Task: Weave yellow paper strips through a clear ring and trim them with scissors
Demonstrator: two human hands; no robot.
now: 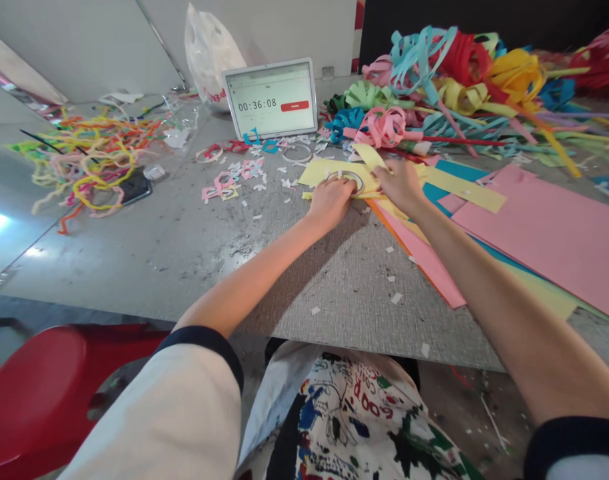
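Observation:
My left hand [333,199] is closed at the near rim of a tape roll [358,179], which lies on yellow paper [317,171]. What its curled fingers hold, if anything, is hidden. Just to the right, my right hand [398,181] pinches a short yellow strip [368,156] that sticks up past the fingertips. More yellow paper lies crumpled under and beside this hand. A longer yellow strip [467,189] rests on blue and pink sheets to the right.
Pink sheets [544,223] spread over the right side. Curled paper ribbons [424,67] are heaped at the back right. A tablet [272,100] showing a timer stands before a white bag [212,57]. Pipe cleaners [104,157] lie left, paper scraps [249,168] in the middle.

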